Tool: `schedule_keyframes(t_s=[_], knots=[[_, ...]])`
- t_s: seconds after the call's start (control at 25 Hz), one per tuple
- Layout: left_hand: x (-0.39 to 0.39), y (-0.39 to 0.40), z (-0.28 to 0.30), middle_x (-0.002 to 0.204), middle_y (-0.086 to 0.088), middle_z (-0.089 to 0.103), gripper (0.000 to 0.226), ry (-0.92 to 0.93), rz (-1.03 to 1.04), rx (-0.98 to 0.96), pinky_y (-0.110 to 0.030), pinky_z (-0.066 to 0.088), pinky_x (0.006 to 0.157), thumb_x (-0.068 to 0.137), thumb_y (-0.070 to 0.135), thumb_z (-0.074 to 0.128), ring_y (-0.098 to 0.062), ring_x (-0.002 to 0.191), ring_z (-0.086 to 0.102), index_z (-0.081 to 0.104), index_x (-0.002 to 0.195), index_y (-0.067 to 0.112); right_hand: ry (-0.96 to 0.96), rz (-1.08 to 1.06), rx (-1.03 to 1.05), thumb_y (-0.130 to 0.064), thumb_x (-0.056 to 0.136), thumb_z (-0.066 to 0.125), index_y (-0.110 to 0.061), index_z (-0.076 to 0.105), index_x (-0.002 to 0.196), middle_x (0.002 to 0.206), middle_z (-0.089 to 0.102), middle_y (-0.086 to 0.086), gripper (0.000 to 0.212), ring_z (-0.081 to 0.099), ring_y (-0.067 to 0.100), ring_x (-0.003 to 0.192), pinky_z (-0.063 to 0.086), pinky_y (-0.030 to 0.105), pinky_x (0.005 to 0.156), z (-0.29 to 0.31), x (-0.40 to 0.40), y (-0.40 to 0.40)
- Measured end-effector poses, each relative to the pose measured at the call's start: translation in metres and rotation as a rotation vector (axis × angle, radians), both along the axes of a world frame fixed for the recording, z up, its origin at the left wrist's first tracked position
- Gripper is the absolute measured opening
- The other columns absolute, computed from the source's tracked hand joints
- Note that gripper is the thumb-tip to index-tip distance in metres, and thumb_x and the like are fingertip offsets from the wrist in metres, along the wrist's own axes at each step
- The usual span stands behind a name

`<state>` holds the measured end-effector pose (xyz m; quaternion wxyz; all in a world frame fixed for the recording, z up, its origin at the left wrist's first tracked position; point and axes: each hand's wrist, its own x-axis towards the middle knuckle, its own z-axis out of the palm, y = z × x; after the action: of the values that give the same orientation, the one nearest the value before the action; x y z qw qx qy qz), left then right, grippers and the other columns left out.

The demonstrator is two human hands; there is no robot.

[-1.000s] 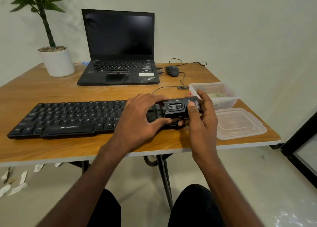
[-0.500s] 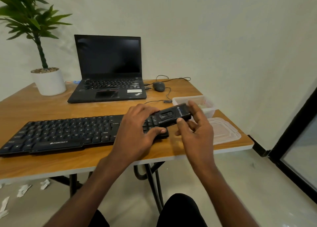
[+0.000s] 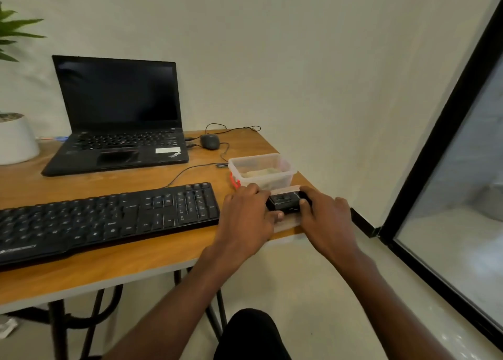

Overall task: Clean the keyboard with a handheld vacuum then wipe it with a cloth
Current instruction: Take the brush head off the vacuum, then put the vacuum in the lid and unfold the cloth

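Where hands (image 3: 246,218) grip, vacuum (image 3: 285,203) half-hidden

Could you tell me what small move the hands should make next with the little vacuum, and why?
Probably set the handheld vacuum down: both the left hand and right hand grip it low over the clear lid, right of the keyboard. That would free a hand for the cloth-like thing in the plastic container.

Open laptop (image 3: 117,120) at back, mouse (image 3: 209,141) to its right, potted plant (image 3: 15,139) far left.
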<state>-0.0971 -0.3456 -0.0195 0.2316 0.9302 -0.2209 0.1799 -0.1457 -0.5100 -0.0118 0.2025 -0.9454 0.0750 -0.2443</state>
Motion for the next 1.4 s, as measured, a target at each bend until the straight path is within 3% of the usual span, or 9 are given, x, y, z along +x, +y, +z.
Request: schedule_keyframes(t_s=[0.16, 0.36, 0.48, 0.6, 0.68, 0.8, 0.96, 1.12, 1.4], knots=[[0.0, 0.002, -0.003, 0.129, 0.005, 0.061, 0.051, -0.005, 0.005, 0.005, -0.042, 0.042, 0.104, 0.105, 0.058, 0.048, -0.018, 0.123, 0.052, 0.063, 0.141, 0.025, -0.058, 0.005, 0.01, -0.023, 0.106, 0.045, -0.025, 0.062, 0.132, 0.114, 0.075, -0.004, 0.032, 0.065, 0.021, 0.096, 0.043, 0.048, 0.107, -0.007, 0.001, 0.002], [0.008, 0.007, 0.001, 0.136, 0.002, 0.06, 0.04, -0.125, 0.059, -0.163, -0.041, 0.043, 0.108, 0.106, 0.043, 0.054, -0.018, 0.127, 0.052, 0.064, 0.138, 0.021, -0.205, 0.003, 0.168, -0.021, 0.105, 0.051, -0.018, 0.062, 0.135, 0.13, 0.07, -0.003, 0.033, 0.059, 0.014, 0.114, 0.045, 0.045, 0.109, 0.006, 0.004, 0.007], [0.025, 0.012, 0.006, 0.143, -0.005, 0.06, 0.045, -0.217, 0.164, -0.047, -0.045, 0.037, 0.117, 0.108, 0.046, 0.047, -0.023, 0.134, 0.053, 0.063, 0.14, 0.017, -0.185, 0.054, 0.179, -0.021, 0.102, 0.053, -0.02, 0.066, 0.13, 0.127, 0.071, -0.005, 0.031, 0.066, 0.015, 0.112, 0.052, 0.031, 0.097, 0.023, 0.025, 0.009], [0.033, 0.014, 0.004, 0.148, -0.007, 0.06, 0.057, -0.182, 0.216, 0.065, -0.048, 0.026, 0.126, 0.111, 0.054, 0.03, -0.023, 0.141, 0.05, 0.063, 0.14, 0.019, -0.154, 0.164, 0.229, -0.02, 0.101, 0.054, -0.021, 0.07, 0.122, 0.122, 0.073, -0.007, 0.026, 0.066, 0.01, 0.113, 0.053, 0.031, 0.099, 0.042, 0.056, 0.012], [0.034, 0.015, 0.002, 0.153, -0.006, 0.057, 0.059, -0.139, 0.248, 0.105, -0.048, 0.018, 0.129, 0.111, 0.055, 0.026, -0.023, 0.145, 0.046, 0.063, 0.142, 0.022, -0.093, 0.26, 0.218, -0.017, 0.1, 0.056, -0.021, 0.074, 0.116, 0.117, 0.074, -0.006, 0.025, 0.066, 0.009, 0.109, 0.052, 0.029, 0.099, 0.055, 0.081, 0.011], [0.032, 0.016, 0.003, 0.159, -0.003, 0.051, 0.058, -0.089, 0.257, 0.139, -0.045, 0.01, 0.131, 0.111, 0.056, 0.027, -0.018, 0.15, 0.041, 0.056, 0.15, 0.025, 0.149, 0.299, 0.007, -0.016, 0.095, 0.059, -0.019, 0.079, 0.11, 0.113, 0.076, 0.001, 0.025, 0.068, 0.019, 0.104, 0.055, 0.036, 0.096, 0.071, 0.124, 0.008], [0.03, 0.017, 0.007, 0.163, 0.001, 0.047, 0.055, -0.066, 0.248, 0.143, -0.042, 0.002, 0.13, 0.111, 0.053, 0.031, -0.013, 0.152, 0.038, 0.048, 0.156, 0.026, 0.539, 0.321, -0.309, -0.038, 0.099, 0.065, -0.009, 0.074, 0.119, 0.116, 0.072, 0.008, 0.037, 0.065, 0.027, 0.107, 0.055, 0.042, 0.095, 0.077, 0.155, 0.02], [0.028, 0.016, 0.01, 0.165, 0.001, 0.045, 0.053, -0.062, 0.256, 0.158, -0.043, 0.0, 0.131, 0.112, 0.049, 0.032, -0.012, 0.153, 0.037, 0.045, 0.158, 0.025, 0.597, 0.285, -0.31, -0.039, 0.09, 0.078, -0.01, 0.069, 0.1, 0.097, 0.068, 0.006, 0.033, 0.065, 0.023, 0.09, 0.056, 0.038, 0.083, 0.084, 0.17, 0.025], [0.025, 0.016, 0.01, 0.163, 0.0, 0.047, 0.052, -0.102, 0.25, 0.139, -0.044, -0.002, 0.13, 0.112, 0.048, 0.033, -0.012, 0.15, 0.041, 0.048, 0.156, 0.024, 0.634, 0.232, -0.377, -0.022, 0.087, 0.076, -0.015, 0.057, 0.089, 0.091, 0.06, 0.006, 0.021, 0.061, 0.023, 0.087, 0.059, 0.044, 0.092, 0.078, 0.181, 0.03]])
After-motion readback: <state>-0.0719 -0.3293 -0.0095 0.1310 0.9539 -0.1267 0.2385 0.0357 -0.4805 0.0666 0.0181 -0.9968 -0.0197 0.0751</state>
